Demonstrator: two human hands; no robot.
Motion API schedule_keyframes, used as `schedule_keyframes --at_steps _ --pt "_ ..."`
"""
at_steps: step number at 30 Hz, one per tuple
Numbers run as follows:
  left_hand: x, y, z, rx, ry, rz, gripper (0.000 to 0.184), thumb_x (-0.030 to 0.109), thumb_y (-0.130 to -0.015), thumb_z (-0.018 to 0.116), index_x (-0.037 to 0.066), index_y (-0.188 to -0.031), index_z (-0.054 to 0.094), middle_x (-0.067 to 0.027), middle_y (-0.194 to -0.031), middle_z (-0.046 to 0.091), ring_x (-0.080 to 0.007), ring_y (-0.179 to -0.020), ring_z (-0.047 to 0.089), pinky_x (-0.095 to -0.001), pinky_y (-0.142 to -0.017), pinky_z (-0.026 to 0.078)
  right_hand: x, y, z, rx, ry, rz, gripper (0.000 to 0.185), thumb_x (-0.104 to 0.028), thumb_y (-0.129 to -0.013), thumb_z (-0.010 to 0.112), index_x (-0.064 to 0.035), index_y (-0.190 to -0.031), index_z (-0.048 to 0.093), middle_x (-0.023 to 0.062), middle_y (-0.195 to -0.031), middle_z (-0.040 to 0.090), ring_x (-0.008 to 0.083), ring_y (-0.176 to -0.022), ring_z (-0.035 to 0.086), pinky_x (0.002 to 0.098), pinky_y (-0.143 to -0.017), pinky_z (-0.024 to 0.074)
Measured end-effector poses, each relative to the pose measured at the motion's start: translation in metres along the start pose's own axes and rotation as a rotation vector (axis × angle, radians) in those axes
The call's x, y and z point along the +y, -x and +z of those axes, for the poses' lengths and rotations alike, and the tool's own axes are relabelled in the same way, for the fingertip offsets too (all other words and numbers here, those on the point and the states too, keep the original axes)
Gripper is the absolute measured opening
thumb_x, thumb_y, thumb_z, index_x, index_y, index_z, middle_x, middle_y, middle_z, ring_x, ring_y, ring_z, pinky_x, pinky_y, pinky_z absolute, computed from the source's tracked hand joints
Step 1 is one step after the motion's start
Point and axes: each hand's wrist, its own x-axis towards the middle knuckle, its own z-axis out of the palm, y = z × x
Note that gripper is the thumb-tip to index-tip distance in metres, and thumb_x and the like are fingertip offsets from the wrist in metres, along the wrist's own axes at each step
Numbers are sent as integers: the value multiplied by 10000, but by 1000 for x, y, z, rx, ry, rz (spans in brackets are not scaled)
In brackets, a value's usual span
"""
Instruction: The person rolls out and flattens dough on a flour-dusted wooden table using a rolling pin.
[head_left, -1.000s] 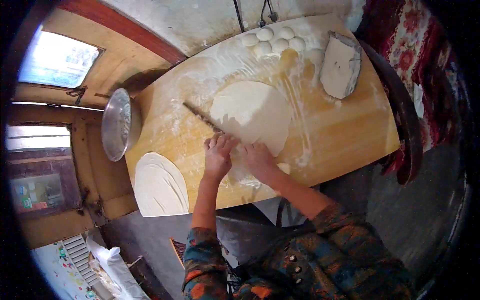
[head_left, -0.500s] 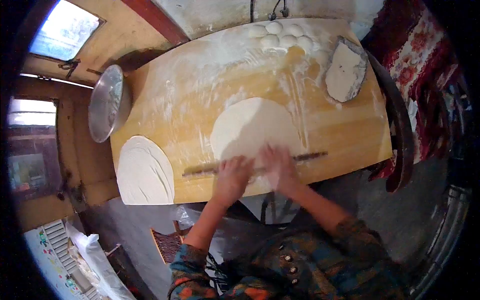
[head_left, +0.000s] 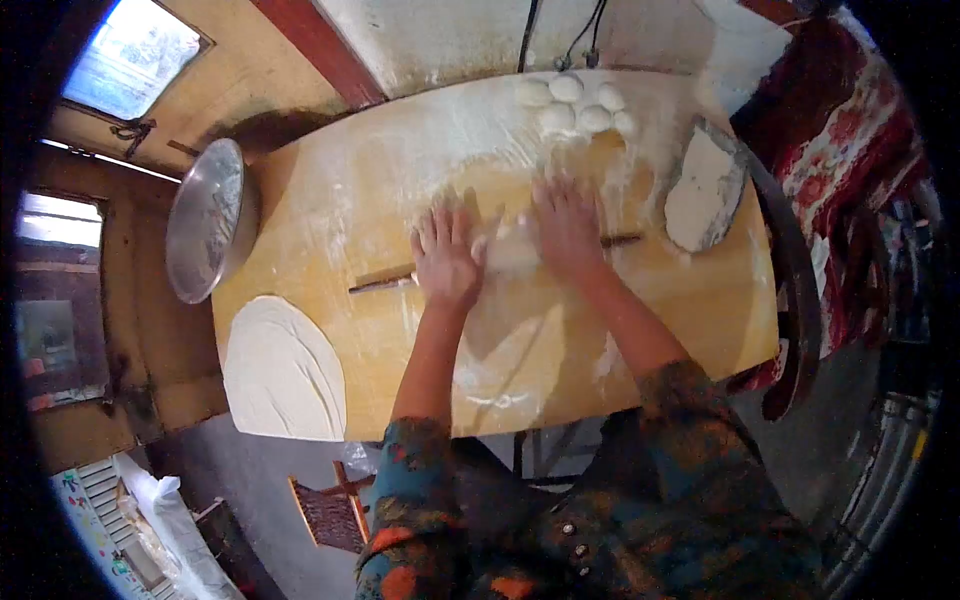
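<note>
A dark, thin rolling pin (head_left: 384, 283) lies across the middle of the floured wooden board. Pale dough (head_left: 512, 252) appears wrapped around its centre section. My left hand (head_left: 447, 258) presses flat on the wrapped dough towards its left end, fingers stretched forward and apart. Resting on the right part of the roll is my right hand (head_left: 566, 225), also flat with its fingers extended and slightly blurred. The palms hide much of the roll. At the board's front left corner lies a thin rolled-out sheet of dough (head_left: 283, 370), faintly creased.
Several round dough balls (head_left: 594, 119) sit at the back of the wooden board (head_left: 690, 330). A grey container of flour (head_left: 700, 190) is at the right. A metal bowl (head_left: 208, 222) stands tilted at the left edge. Below the board is a woven-seat stool (head_left: 328, 514).
Both hands have moved forward, away from my body, with the rolling pin. The round sheet, spread out before, is now wound up on the pin. The view has shifted slightly.
</note>
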Motion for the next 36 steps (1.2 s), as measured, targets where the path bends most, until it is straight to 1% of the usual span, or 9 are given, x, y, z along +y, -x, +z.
schedule_keyframes --at_steps 6,8,10,12,13,15,17,34,36 --pt "-2 145 -43 -386 185 93 780 351 -785 662 69 -1443 352 -163 -1529 278 -359 -1414 248 -570 -1132 152 -6 125 -16 -368 -52 -235 588 -257 -820 583 -27 -1346 457 184 -1419 407 323 -1309 394 518 -1094 247" --pt "-14 108 -30 -315 86 100 733 364 -832 618 73 -1446 345 -164 -1521 293 -359 -1409 257 -573 -1123 170 -10 106 -10 -377 -172 -125 531 -233 -829 556 -35 -1317 490 187 -1403 429 327 -1280 431 521 -1066 283" --pt "-39 35 -1 -73 36 48 668 370 -888 559 80 -1448 339 -165 -1512 308 -356 -1402 269 -572 -1113 190 1 20 15 -66 185 -127 487 -218 -844 542 -63 -1305 512 181 -1350 488 327 -1222 486 506 -1036 322" --pt "-59 -44 1 183 2 -13 607 358 -934 507 82 -1445 336 -173 -1479 346 -355 -1378 302 -568 -1102 211 16 -61 11 -173 412 53 496 -223 -850 556 -52 -1313 501 178 -1281 536 339 -1157 519 480 -1000 367" --pt "-59 -73 -17 245 -25 -38 586 348 -947 492 79 -1443 334 -181 -1451 378 -355 -1358 328 -566 -1098 219 27 -85 -1 -135 190 70 496 -231 -856 561 -42 -1310 498 180 -1259 542 344 -1138 522 472 -994 375" --pt "-76 -79 -15 85 123 -49 580 364 -935 511 78 -1420 370 -178 -1383 437 -348 -1302 386 -551 -1089 239 42 -91 -21 -119 -278 110 499 -247 -867 570 -23 -1305 492 184 -1213 553 355 -1099 527 455 -982 391" --pt "-90 -83 -14 28 119 -34 570 375 -923 529 75 -1392 409 -174 -1317 484 -341 -1245 434 -536 -1077 261 62 -82 4 -41 -134 0 498 -254 -874 576 -22 -1306 488 184 -1204 542 362 -1082 517 465 -975 391" --pt "-56 200 -43 -42 -42 152 593 271 -808 668 79 -1329 461 -199 -1230 472 -355 -1139 477 -526 -1036 307 21 192 -39 -192 -153 -270 463 -186 -797 591 -14 -1224 538 171 -1089 575 338 -1041 563 459 -863 473" --pt "-52 203 -47 42 -5 -53 600 295 -812 671 73 -1330 464 -201 -1245 461 -362 -1135 476 -529 -1016 324 19 200 -41 -265 -369 -298 447 -156 -786 580 -8 -1206 546 180 -1054 587 332 -1027 573 436 -842 487"
